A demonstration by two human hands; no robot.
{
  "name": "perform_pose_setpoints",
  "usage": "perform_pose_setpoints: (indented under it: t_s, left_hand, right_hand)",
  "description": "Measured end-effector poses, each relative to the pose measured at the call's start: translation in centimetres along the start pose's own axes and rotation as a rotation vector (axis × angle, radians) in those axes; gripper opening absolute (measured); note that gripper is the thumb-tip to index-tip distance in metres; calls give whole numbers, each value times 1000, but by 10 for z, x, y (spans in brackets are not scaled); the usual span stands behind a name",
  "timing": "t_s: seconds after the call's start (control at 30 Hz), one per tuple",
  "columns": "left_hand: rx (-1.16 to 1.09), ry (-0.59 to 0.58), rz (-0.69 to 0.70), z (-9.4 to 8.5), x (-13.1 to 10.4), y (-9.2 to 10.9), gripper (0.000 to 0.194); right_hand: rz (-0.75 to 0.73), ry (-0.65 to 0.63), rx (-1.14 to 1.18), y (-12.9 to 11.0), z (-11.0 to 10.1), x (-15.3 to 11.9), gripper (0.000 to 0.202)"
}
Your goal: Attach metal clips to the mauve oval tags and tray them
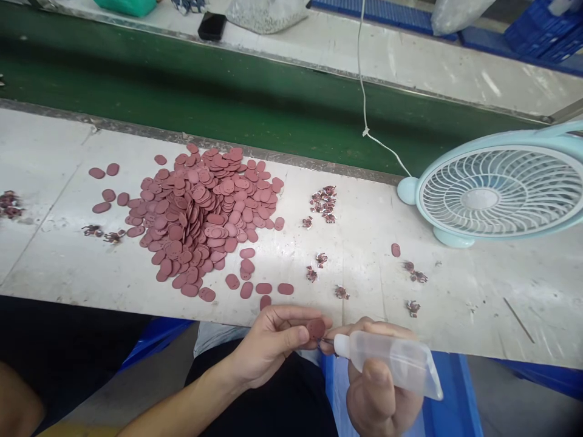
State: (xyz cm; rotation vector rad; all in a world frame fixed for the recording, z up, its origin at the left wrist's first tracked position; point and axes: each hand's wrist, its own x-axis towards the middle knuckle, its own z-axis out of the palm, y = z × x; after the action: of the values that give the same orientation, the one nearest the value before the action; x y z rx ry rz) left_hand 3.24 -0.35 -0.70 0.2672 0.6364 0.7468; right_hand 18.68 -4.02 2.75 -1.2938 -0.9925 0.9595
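Note:
My left hand (266, 347) pinches a reddish-brown oval disc (316, 328) between thumb and fingers, just past the table's near edge. A translucent squeeze bottle (398, 362) with a white cap and thin dark nozzle lies in the grip of my right hand (380, 403). Its nozzle points left at the disc's lower edge; whether they touch I cannot tell. A large heap of similar discs (207, 212) covers the white table left of centre, several lying loose around it. Small brown and silver figure-like pieces (324, 203) form a cluster to its right, with others scattered nearer my hands.
A pale blue fan (483, 194) stands on the right, its white cord (362, 79) running up across the green belt (273, 109). Beyond are a black box (212, 26) and a clear bag (266, 13). Another person's arm (18, 403) shows lower left.

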Motion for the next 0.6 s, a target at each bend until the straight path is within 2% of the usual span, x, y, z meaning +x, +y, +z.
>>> perform_pose_setpoints:
  t_s: [0.1, 0.17, 0.27, 0.33, 0.4, 0.5, 0.53, 0.6]
  left_hand:
    - [-13, -19, 15, -1, -2, 3, 27]
    - [-23, -26, 32, -2, -2, 5, 25]
    - [-36, -11, 52, -7, -3, 8, 25]
    - [-42, 10, 50, -11, -4, 9, 24]
    - [-48, 37, 44, -14, -4, 11, 23]
    - [-47, 81, 37, -16, -7, 14, 23]
    - [-43, 94, 37, -17, -7, 15, 24]
    - [-32, 116, 36, -19, -8, 16, 24]
  right_hand:
    - [209, 116, 422, 0, -17, 21, 21]
    - [395, 127, 769, 10, -38, 41, 25]
    - [613, 50, 1362, 43, -77, 72, 36]
    - [671, -42, 1561, 67, -98, 86, 38]
    - [679, -87, 1589, 81, -109, 92, 35]
    - [633, -75, 1538, 77, -106, 84, 44]
    - [593, -32, 1388, 70, -101, 77, 49]
    - [497, 77, 906, 55, -88, 62, 53]
